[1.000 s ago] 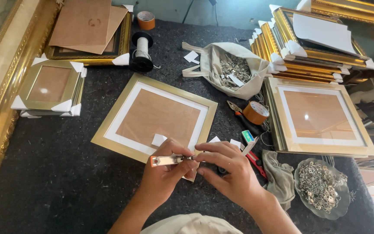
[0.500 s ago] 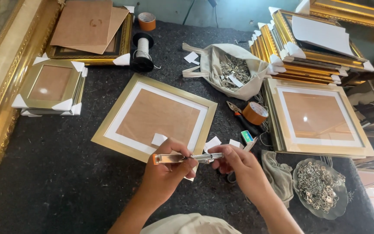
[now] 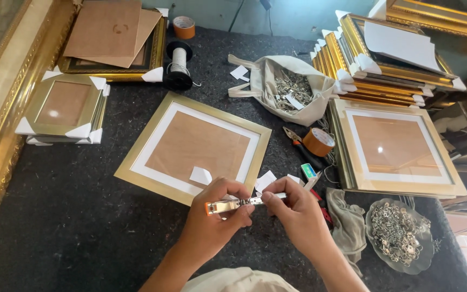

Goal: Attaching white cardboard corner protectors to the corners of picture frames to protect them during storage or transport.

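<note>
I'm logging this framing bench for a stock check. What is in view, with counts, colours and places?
Small metal tool: one, silver with orange end, held over the front edge.
Gold frame: one, brown backing, bench centre.
Gold frame with white mat: one, right.
Stack of small frames: gold, white corner guards, left.
Stacked gold frames: several, back right.
Cloth bag of metal fittings: one, beige, back centre.
Dish of metal fittings: one, clear, front right.
Tape rolls: two, brown, one by the pliers, one at back.
Spool of cord: one, black and white, back.
Left hand: grips the tool body.
Right hand: pinches the tool's silver end.
</note>
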